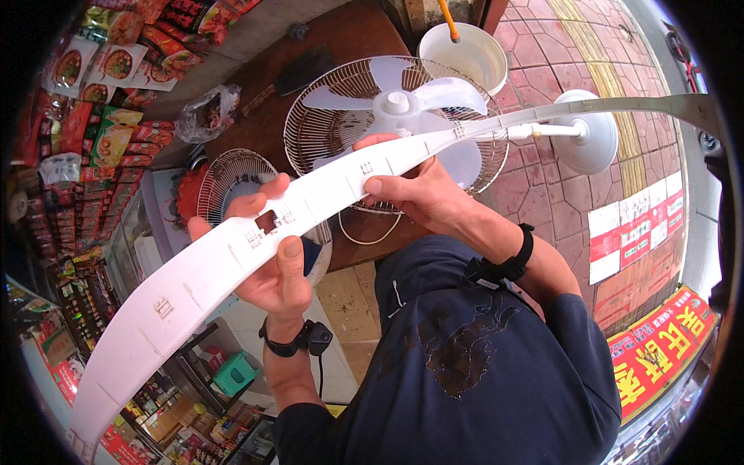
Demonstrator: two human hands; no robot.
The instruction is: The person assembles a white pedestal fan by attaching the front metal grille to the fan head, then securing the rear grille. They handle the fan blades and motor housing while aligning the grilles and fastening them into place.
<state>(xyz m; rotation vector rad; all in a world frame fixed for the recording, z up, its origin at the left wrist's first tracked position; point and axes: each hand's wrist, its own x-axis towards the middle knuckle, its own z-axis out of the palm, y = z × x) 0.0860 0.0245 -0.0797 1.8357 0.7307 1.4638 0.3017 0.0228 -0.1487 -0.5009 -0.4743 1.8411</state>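
A long, white, curved plastic band (333,190) with small slots and moulded clips spans my view from lower left to upper right. My left hand (271,287) grips it beside a square cut-out, fingers over the far edge and thumb on the near edge. Farther right, my right hand (430,194) pinches the band, its thumb on the face and its other fingers largely hidden behind. Beyond the band lies a white fan (397,102), its blades exposed in a wire guard. The fan's pole leads right to a round white base (587,133). The band hides part of the guard.
A brown wooden table (364,31) lies under the fan, with a smaller wire fan guard (236,178) at left. A white bucket (461,58) stands behind. Packets (116,62) crowd the left; a clear bag (208,112) sits nearby. Red paving (542,101) extends right.
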